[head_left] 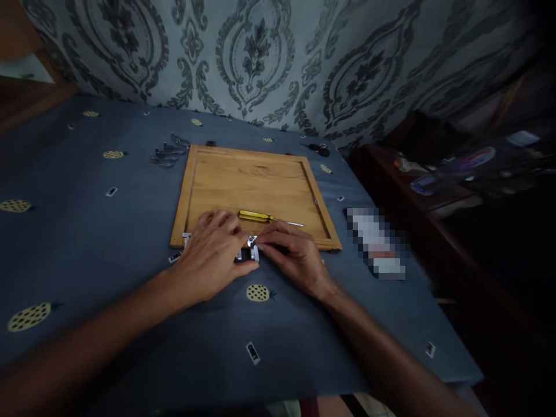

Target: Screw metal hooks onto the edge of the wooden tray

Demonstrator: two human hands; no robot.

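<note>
A wooden framed panel (256, 179) lies flat before me, like a cabinet door. At its near edge is a small silver metal hinge (254, 252), partly covered by my fingers. My left hand (212, 243) holds the hinge, its palm over the frame and its thumb against the hinge's near side. My right hand (299, 255) is closed in a pinch at the hinge's upper part; whatever lies between its fingertips is too small to make out. A yellow-handled screwdriver (256, 216) rests on the panel just beyond my hands, its shaft pointing right.
A blue cloth with pineapple prints (108, 231) covers the table. Several dark metal pieces (167, 152) lie left of the panel, and a black object (319, 149) lies at the back right. A blurred-out item (376, 243) sits on the right. Patterned fabric (256, 52) hangs behind.
</note>
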